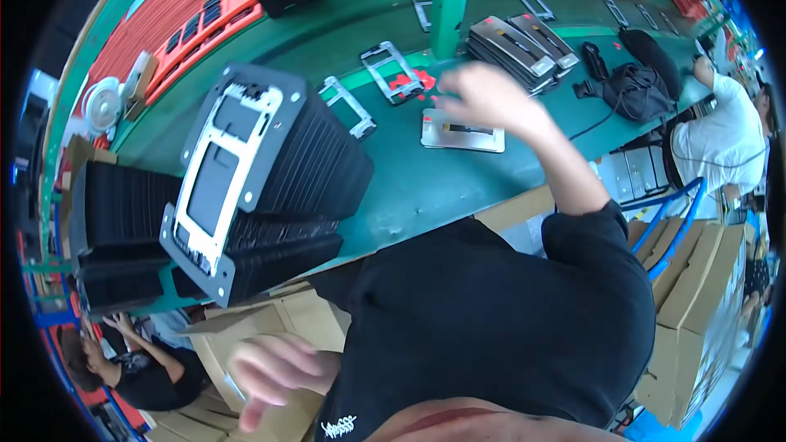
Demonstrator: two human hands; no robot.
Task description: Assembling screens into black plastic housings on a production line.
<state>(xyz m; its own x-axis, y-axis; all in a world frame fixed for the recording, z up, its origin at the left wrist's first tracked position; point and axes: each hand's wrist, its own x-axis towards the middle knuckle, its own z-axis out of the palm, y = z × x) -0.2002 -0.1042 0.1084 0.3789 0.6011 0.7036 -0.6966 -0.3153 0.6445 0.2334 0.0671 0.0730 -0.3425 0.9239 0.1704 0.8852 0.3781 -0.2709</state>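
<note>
Over the green workbench, my right hand is smeared by motion, so its fingers are unclear. Below it lies a flat silver plate with a dark strip and a red mark; it may be a small stack. Small red pieces are scattered just left of this hand, next to two phone-sized metal frames. My left hand hangs low beside the bench, fingers loosely apart, holding nothing visible. Nearby rises a tall stack of black trays, with a white-and-black frame in the top one.
Another black tray stack stands at far left. Silver plates are piled beyond my right hand, beside a green post. A black bag lies farther right. Cardboard boxes line the bench's near side. Co-workers sit at both sides.
</note>
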